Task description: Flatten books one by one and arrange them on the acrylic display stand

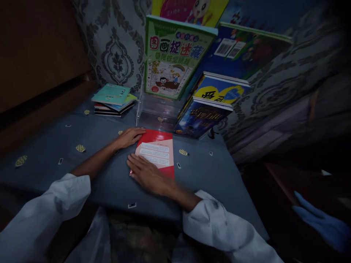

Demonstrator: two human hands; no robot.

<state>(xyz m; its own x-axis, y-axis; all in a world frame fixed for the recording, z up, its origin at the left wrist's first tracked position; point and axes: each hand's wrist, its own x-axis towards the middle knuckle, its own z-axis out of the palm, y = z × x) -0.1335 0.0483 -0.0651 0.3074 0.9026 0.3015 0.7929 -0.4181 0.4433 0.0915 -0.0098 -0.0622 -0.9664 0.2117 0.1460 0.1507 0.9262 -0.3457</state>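
A red book (160,153) with a pale printed panel lies flat on the dark cloth-covered table (104,182). My left hand (131,137) rests at its far left corner, fingers stretched out and touching the edge. Across its near left part lies my right hand (146,173), flat with the fingers extended, hiding that corner of the cover. Neither hand grips anything. Just beyond the book stands a clear acrylic book rack (156,109), its lowest front tier holding no book on the left side.
Books fill the rack's other tiers, among them a green picture book (175,58) and a dark blue book (203,117). A small stack of books (112,96) sits at the back left by the patterned wall (117,54). A blue glove-like shape (320,219) shows at lower right.
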